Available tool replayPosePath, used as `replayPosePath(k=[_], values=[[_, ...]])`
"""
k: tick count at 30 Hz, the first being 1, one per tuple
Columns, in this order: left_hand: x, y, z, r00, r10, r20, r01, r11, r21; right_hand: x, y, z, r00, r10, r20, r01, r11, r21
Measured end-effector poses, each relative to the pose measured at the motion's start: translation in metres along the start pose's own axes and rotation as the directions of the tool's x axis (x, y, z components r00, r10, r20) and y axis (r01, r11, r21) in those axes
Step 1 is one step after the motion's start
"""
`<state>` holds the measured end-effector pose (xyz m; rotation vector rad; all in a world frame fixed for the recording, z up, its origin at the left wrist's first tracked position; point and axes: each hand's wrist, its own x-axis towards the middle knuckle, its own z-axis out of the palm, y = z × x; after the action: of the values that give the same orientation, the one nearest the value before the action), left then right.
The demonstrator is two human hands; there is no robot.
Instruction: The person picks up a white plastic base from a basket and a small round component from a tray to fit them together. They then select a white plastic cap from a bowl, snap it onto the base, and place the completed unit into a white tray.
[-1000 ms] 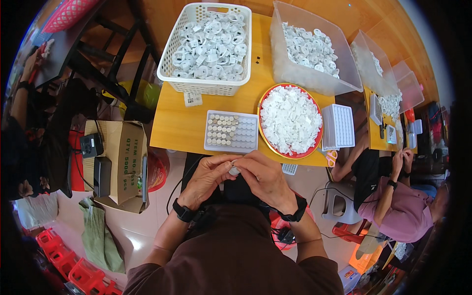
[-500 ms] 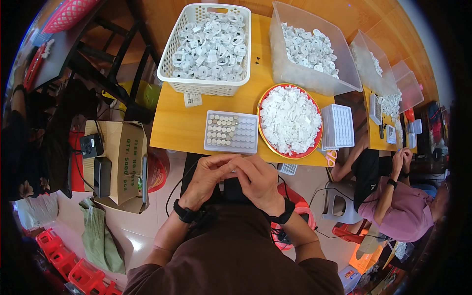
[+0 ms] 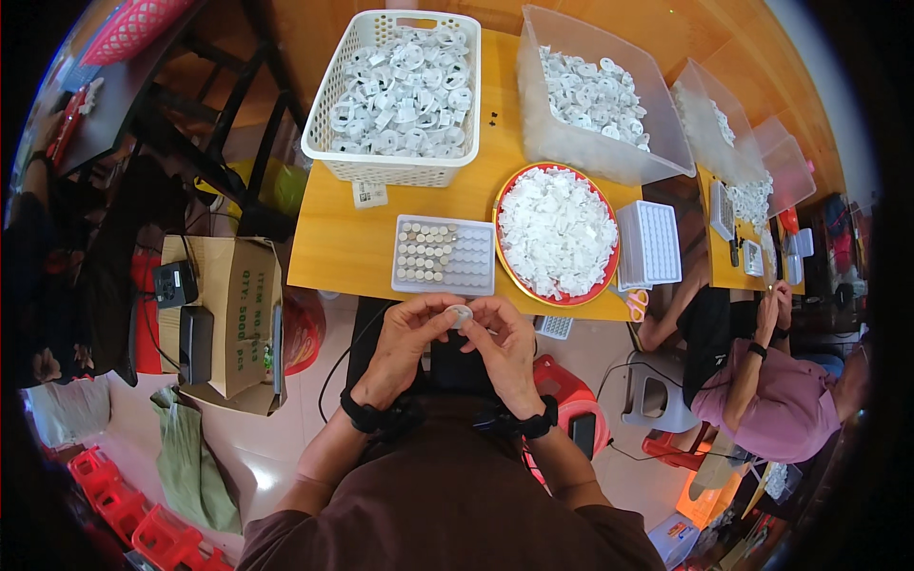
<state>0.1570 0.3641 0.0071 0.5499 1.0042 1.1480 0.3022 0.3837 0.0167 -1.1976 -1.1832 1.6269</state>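
Just beyond the table's near edge, my left hand (image 3: 407, 343) and my right hand (image 3: 506, 344) meet around a small round whitish piece (image 3: 461, 315). My left thumb and fingers pinch it. The right fingertips touch its other side. Its details are too small to make out. Right in front of my hands lies a white tray (image 3: 471, 255) with rows of round pockets; small beige discs (image 3: 419, 252) fill those on the left. A red-rimmed round plate (image 3: 498, 247) heaped with small white plastic parts (image 3: 557, 233) stands right of the tray.
Behind stand a white perforated basket (image 3: 390, 171) and a translucent bin (image 3: 609, 162), both holding white round parts. Stacked white trays (image 3: 651, 243) and pink scissors (image 3: 637, 303) sit at the right. A co-worker in a pink shirt (image 3: 762, 400) sits at far right; a cardboard box (image 3: 228, 314) stands left.
My hands have moved slightly apart, and the right one has turned, so the round piece now shows between the fingers. The camera view has shifted a little.
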Motion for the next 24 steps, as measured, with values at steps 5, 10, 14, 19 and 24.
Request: replayPosePath(k=[5,10,14,19,24], values=[[-0.004,0.003,0.004,0.998,0.057,-0.03,-0.057,0.998,0.006,0.001,0.002,0.001,1.0,0.0,0.029,-0.002,0.998,0.07],[-0.005,0.002,0.005,0.99,0.131,-0.049,-0.127,0.989,0.08,0.001,0.001,0.003,1.0,0.027,0.012,-0.028,0.995,0.095],[-0.005,0.002,0.008,0.98,0.183,-0.079,-0.172,0.977,0.124,0.001,0.005,0.007,1.0,0.02,-0.017,-0.018,0.992,0.128],[-0.005,0.001,0.009,0.971,0.206,-0.118,-0.192,0.974,0.119,0.003,0.002,0.013,0.999,-0.015,-0.031,0.019,0.989,0.149],[-0.006,-0.002,0.01,0.966,0.215,-0.141,-0.202,0.974,0.103,0.004,0.001,0.016,0.999,-0.034,-0.037,0.039,0.987,0.154]])
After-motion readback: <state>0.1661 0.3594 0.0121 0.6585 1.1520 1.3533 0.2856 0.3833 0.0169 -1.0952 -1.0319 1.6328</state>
